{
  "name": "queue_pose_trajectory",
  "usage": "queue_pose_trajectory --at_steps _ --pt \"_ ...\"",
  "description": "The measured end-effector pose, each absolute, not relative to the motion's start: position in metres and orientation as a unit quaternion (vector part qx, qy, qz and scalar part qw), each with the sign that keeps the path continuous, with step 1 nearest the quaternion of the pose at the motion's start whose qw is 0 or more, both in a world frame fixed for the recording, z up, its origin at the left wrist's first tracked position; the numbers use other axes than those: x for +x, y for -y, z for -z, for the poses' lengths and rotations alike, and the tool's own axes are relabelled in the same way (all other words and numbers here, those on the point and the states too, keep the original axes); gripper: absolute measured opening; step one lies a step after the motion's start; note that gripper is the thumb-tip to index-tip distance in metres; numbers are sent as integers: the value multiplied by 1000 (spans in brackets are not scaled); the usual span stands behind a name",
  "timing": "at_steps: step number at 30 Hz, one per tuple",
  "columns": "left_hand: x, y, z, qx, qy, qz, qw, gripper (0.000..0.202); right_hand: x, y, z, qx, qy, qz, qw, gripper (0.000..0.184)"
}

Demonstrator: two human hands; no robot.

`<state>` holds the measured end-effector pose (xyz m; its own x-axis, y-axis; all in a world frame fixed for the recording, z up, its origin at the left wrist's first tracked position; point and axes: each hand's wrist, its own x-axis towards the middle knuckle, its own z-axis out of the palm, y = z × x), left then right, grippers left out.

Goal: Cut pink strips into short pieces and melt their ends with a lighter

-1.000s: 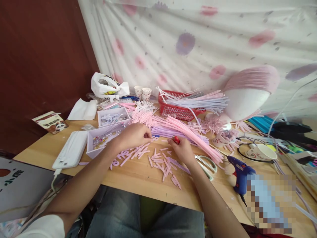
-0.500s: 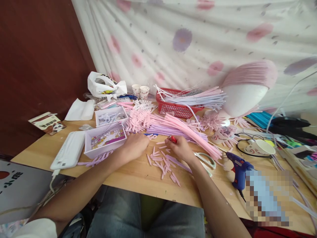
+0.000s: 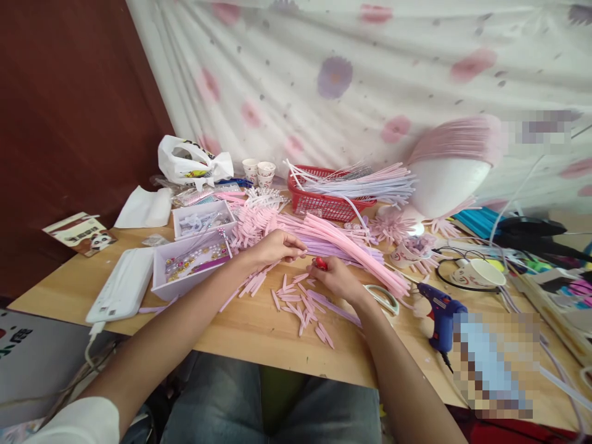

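My left hand [image 3: 277, 246] is raised over the desk, thumb and fingertips pinched together. What it pinches, if anything, is too small to make out. Close to its right, my right hand [image 3: 337, 277] is closed around a small red object [image 3: 320, 264], mostly hidden by the fingers, so its kind does not show. Below both hands lies a loose pile of short pink pipe cleaner pieces [image 3: 296, 302]. Long pink pipe cleaners [image 3: 356, 250] and purple ones stretch behind the hands. A heap of folded pink pipe cleaner pieces [image 3: 252, 225] sits behind my left hand.
White boxes of beads [image 3: 161, 277] and a power bank [image 3: 123, 283] stand left. At the back is a red basket [image 3: 319, 203] of pipe cleaners. Scissors [image 3: 386, 299], a blue glue gun [image 3: 441, 314], paper cups [image 3: 481, 274] and a white head form [image 3: 448, 185] are right.
My left hand has lifted and moved right, close to my right hand, uncovering pink strips on the desk. My right hand stays nearly in place, still around the red object.
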<state>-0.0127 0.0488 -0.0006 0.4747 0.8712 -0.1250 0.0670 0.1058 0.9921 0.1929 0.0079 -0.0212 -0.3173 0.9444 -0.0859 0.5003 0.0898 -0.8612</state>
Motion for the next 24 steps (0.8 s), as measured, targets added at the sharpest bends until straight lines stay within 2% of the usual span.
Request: queue_pose_trajectory --at_steps 3,7,11,17,24 --pt "-13 -43 5 573 -396 -343 630 24 193 -6 12 -533 683 -381 323 45" --pt "-14 -40 8 575 -383 -348 634 31 185 -4 2 -489 649 -390 433 34" --pt "-13 -38 9 568 -373 -345 647 39 176 -3 3 -459 638 -432 443 31" --pt "-12 -32 6 552 -393 -366 638 37 176 -6 13 -497 594 -374 511 27" --pt "-8 -33 14 529 -413 -458 584 33 174 -6 17 -516 525 -392 551 35"
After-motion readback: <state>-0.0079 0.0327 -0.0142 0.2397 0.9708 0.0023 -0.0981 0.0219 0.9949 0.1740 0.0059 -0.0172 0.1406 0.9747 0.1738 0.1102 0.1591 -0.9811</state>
